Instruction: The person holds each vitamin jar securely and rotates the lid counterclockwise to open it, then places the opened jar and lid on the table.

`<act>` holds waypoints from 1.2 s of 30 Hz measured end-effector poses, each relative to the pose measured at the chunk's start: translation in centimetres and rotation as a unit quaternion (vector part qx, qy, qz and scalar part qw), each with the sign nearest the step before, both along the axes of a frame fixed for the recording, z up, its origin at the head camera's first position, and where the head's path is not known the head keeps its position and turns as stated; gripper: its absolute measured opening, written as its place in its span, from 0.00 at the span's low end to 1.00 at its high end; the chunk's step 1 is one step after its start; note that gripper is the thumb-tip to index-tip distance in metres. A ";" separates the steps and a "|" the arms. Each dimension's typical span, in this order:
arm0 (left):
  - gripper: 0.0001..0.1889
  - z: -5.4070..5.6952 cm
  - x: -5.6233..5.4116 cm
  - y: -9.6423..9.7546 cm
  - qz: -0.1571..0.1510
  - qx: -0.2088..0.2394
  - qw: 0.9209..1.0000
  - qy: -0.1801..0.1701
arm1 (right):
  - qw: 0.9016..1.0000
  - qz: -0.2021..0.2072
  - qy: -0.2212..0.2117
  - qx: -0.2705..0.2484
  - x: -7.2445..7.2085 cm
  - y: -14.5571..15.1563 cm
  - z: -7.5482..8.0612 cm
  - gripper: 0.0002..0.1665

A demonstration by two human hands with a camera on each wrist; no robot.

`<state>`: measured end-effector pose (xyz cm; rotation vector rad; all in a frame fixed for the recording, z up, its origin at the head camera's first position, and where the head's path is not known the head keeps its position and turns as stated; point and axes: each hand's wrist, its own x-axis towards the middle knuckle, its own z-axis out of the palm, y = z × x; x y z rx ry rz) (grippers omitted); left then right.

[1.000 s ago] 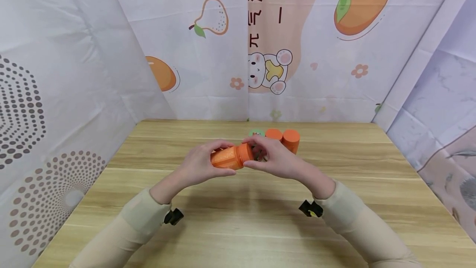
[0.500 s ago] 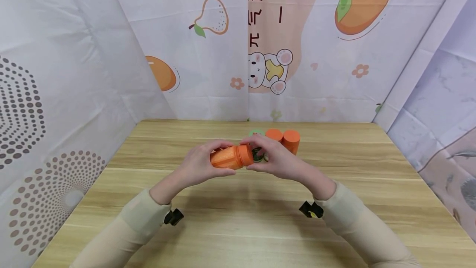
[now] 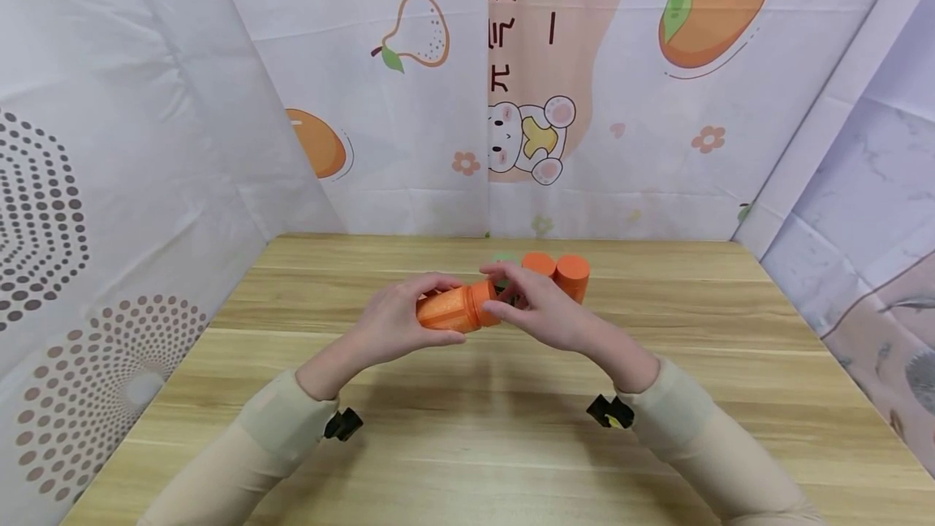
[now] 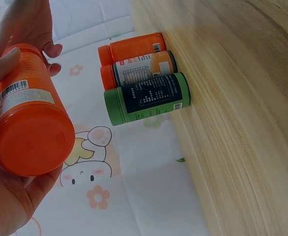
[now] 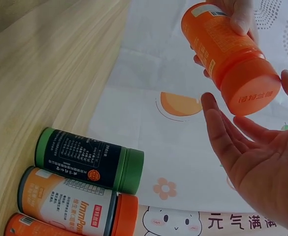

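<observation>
An orange bottle (image 3: 444, 313) lies tilted in the air above the table, its orange cap (image 5: 252, 88) pointing right. My left hand (image 3: 390, 321) grips the bottle's body, thumb on one side and fingers on the other. Around the capped end is my right hand (image 3: 548, 311), its fingers spread and loosely bent. In the right wrist view, the thumb tip meets the cap's edge while the other fingers stand apart from it. The cap is still on the bottle.
Behind the hands, a green-lidded dark bottle (image 4: 148, 98), a white-and-orange bottle (image 4: 141, 70) and another orange bottle (image 4: 134, 48) stand in a row on the wooden table (image 3: 467, 445). Printed cloth (image 3: 409, 128) hangs along the back and sides.
The right hand's fingers have shifted around the cap, loosening and spreading, with the thumb now at its near side. The left hand and bottle have barely moved.
</observation>
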<state>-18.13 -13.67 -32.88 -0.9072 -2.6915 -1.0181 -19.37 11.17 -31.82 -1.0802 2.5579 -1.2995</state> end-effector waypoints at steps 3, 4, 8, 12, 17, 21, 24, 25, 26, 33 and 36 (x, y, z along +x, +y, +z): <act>0.32 0.0 0.0 0.1 0.001 -0.002 1.000 0.000 | 1.000 0.002 0.006 0.009 -0.1 0.0 -0.2 0.27; 0.32 0.0 0.0 0.1 0.002 -0.002 1.000 -0.001 | 1.000 0.002 0.009 0.012 0.0 0.0 -0.3 0.27; 0.32 0.0 0.1 0.1 0.004 -0.001 1.000 -0.007 | 1.000 0.001 0.019 0.014 0.0 0.0 -0.3 0.28; 0.32 0.0 0.0 0.0 0.005 -0.001 1.000 -0.008 | 1.000 0.011 0.019 0.005 0.0 0.0 -0.3 0.29; 0.32 -0.1 0.0 0.0 0.006 0.000 1.000 -0.004 | 0.999 0.021 0.042 -0.004 0.0 0.0 -0.2 0.31; 0.32 -0.1 -0.1 -0.1 0.009 0.003 1.000 -0.003 | 0.997 0.027 0.070 -0.011 0.0 0.0 -0.2 0.31; 0.32 -0.1 -0.1 -0.1 0.010 0.003 1.000 -0.004 | 0.995 0.035 0.088 -0.020 -0.1 0.1 -0.3 0.32; 0.32 -0.1 0.0 -0.1 0.011 0.004 1.000 -0.006 | 0.995 0.038 0.092 -0.023 -0.1 0.1 -0.3 0.32; 0.32 -0.1 0.0 -0.2 0.011 0.004 1.000 -0.006 | 0.994 0.041 0.095 -0.026 -0.1 0.1 -0.4 0.32; 0.32 -0.1 0.0 -0.3 0.011 0.009 1.000 -0.001 | 0.993 0.047 0.103 -0.034 -0.2 0.3 -0.4 0.33; 0.32 -0.1 0.0 -0.3 0.010 0.011 1.000 -0.003 | 0.993 0.046 0.104 -0.033 -0.2 0.4 -0.4 0.33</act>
